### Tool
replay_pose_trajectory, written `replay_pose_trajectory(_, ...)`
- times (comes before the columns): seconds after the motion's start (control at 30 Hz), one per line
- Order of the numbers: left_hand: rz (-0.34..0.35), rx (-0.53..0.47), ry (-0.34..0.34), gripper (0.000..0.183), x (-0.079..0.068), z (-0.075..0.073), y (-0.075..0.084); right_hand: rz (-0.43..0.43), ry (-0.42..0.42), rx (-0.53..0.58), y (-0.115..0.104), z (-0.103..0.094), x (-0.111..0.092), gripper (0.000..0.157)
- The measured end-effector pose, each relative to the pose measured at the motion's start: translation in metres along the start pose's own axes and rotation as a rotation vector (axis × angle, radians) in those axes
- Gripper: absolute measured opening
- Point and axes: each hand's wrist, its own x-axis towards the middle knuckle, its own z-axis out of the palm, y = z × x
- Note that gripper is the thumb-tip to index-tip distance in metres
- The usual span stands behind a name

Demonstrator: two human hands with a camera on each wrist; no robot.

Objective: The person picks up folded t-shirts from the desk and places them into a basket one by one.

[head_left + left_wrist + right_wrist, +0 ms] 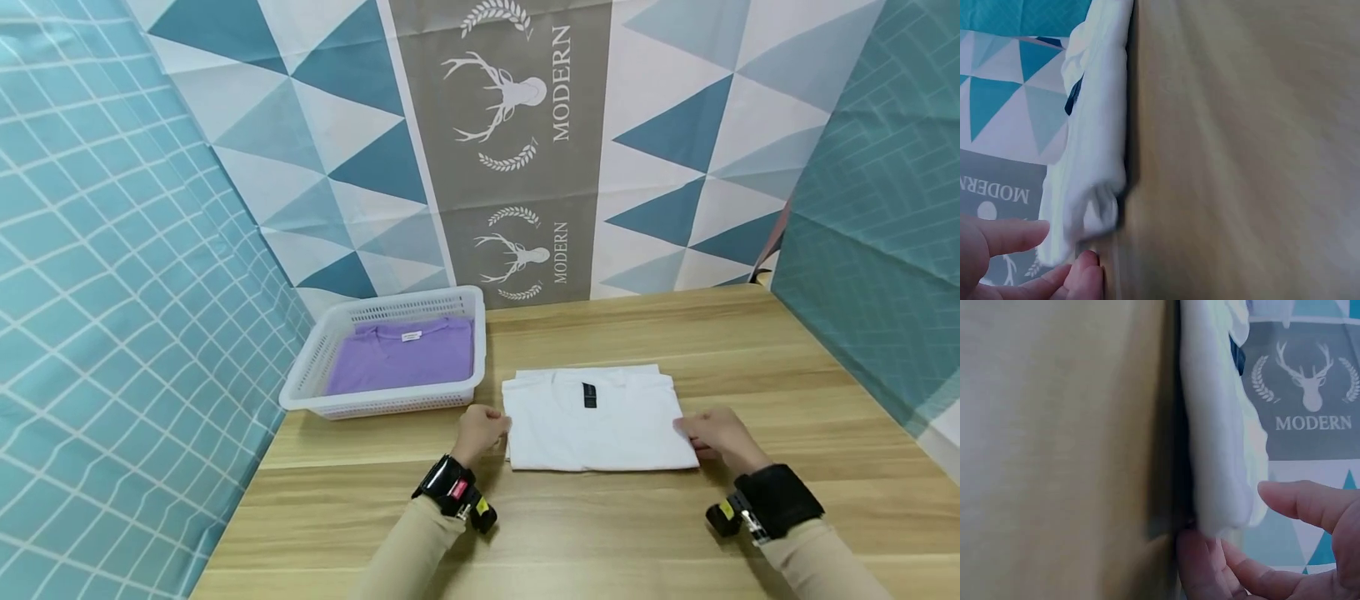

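Observation:
A folded white T-shirt (622, 433) lies flat on the table, its dark neck label facing up. At its left edge is my left hand (480, 432), thumb over the side and fingers low by the tabletop. My right hand (723, 437) pinches the opposite edge. In the right wrist view the thumb (1297, 499) touches the top of the shirt (1216, 437), while the fingers (1200, 562) reach beneath its lower layer. The left wrist view shows the rolled fold of the shirt (1100, 125) between thumb and fingers. Parts of the fingertips are hidden by the cloth.
Behind and left of the shirt stands a white plastic basket (307, 375) holding a folded purple T-shirt (408, 358). The wooden table (600, 533) meets a patterned cloth backdrop (525, 167) at the rear. Blue-green sheets hang at both sides.

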Motion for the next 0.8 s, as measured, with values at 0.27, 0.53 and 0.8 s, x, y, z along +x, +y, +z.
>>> replay_pose_trajectory(0.27,-0.010,0.016,0.013,0.049,0.012,0.016,0.011,0.031,-0.010,0.011,-0.012,0.005,0.019,0.031)
replay_pose_trajectory(0.53,-0.011,-0.039,-0.056,0.044,0.001,0.007,0.001,0.017,-0.003,-0.022,-0.014,0.016,0.010,0.014)
replay_pose_trajectory(0.8,-0.015,-0.122,-0.169,0.012,-0.034,-0.020,-0.006,-0.044,-0.057,-0.048,-0.013,0.031,-0.018,0.023)
